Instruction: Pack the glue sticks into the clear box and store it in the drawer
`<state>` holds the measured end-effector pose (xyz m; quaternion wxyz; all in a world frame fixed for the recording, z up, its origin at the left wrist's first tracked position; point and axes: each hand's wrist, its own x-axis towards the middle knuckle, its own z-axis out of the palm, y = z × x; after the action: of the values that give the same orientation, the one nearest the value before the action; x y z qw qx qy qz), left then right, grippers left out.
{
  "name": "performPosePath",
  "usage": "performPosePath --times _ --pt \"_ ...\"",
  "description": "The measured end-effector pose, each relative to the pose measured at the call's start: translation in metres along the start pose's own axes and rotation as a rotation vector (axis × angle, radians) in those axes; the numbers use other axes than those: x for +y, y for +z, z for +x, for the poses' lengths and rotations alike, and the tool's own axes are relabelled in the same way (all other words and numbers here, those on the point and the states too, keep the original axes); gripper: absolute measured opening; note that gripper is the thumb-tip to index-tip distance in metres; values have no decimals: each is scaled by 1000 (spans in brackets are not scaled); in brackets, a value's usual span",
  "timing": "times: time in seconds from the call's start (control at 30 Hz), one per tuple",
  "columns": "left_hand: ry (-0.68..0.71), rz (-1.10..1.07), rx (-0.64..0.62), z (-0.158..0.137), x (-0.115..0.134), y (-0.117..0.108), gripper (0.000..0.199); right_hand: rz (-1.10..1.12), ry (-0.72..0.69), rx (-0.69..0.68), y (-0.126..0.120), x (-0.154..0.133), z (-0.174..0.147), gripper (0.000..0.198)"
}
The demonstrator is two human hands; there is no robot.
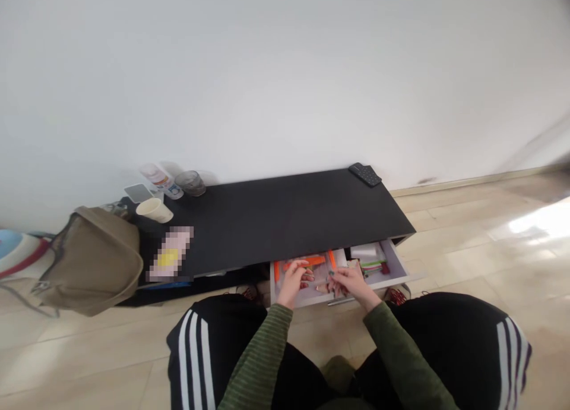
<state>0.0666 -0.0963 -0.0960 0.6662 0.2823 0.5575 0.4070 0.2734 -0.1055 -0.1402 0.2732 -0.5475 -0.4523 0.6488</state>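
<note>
A pulled-out white drawer (298, 303) under the black tabletop holds orange pieces (314, 261), small pinkish items and other small articles. My left hand (293, 282) is over its left part, beside the orange pieces, with fingers curved and apart and nothing plainly held. Close by on the right, my right hand (354, 283) has thumb and fingers pressed together above the small pinkish items. Whatever sits in that pinch is too small to name. Right of it lie a whitish packet (363, 252) and green and red items (376, 267).
On the low black cabinet (276, 214) stand a paper cup (154, 210), a spray can (162, 181) and a drinking glass (191, 183). A dark keypad-like device (365, 174) lies at the back right. A brown bag (95, 258) leans at the left end.
</note>
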Motion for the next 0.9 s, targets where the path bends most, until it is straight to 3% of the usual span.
performPosePath --times 0.07,0.13,0.23,0.33,0.43,0.6,0.67,0.77,0.9 --pt "-36 109 -181 -7 -4 4 26 -181 -70 293 -3 -10 18 25" --pt "-128 203 -418 -16 -12 8 30 -348 -61 434 -4 -10 34 21" --pt "-320 310 -722 -31 -34 13 39 -503 23 338 -1 2 49 23" --pt "-378 383 -864 -43 -56 13 46 -588 55 289 3 13 50 18" --pt "-378 417 -929 -48 -68 11 51 -597 70 335 3 17 41 16" --pt "-339 613 -976 -45 -74 9 40 -587 -64 332 4 -1 19 27" --pt "-253 807 -956 -46 -76 11 32 -641 -84 350 5 -20 7 33" --pt "-9 1100 -859 -52 -76 16 27 -715 -125 389 -1 -59 -17 38" --pt "107 1215 -727 -61 -71 23 30 -720 -265 382 -28 -113 -60 37"
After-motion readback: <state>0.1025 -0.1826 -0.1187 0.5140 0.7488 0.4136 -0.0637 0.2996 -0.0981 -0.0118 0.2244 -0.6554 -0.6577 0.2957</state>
